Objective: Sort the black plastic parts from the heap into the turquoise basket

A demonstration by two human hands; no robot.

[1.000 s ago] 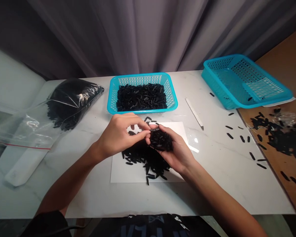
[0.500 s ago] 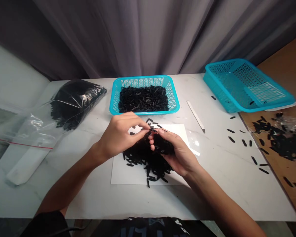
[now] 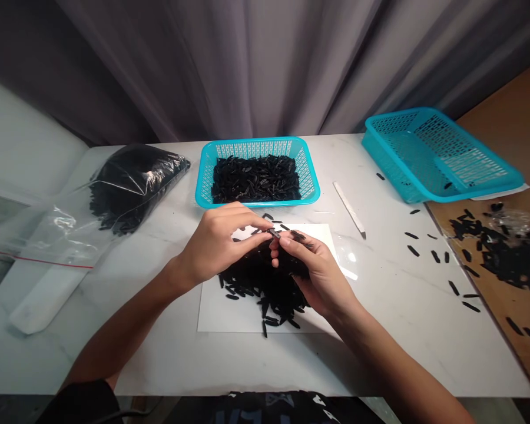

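Observation:
Between the fingertips of both hands is a small, narrow black piece point(image 3: 274, 234), its flat greyish face showing. My left hand point(image 3: 216, 241) pinches its left end with thumb and forefinger. The thumb and fingers of my right hand point(image 3: 327, 271) close on the other end. Another dark piece point(image 3: 297, 235) rests along the right forefinger; whether more lie in that palm is hidden. Under the hands, a heap of like black pieces point(image 3: 274, 288) covers much of a white sheet point(image 3: 209, 315).
Behind the hands stands a blue basket point(image 3: 258, 205) holding many black pieces. A second blue basket point(image 3: 406, 182) is at the back right, near scattered pieces point(image 3: 512, 259). A white pointed tool point(image 3: 350, 209) lies between. On the left is a clear bag point(image 3: 132, 182) of black pieces.
The pinched piece has turned so that its flat side now faces me. On the right forefinger, another piece has come more into view. Both hands stay over the heap.

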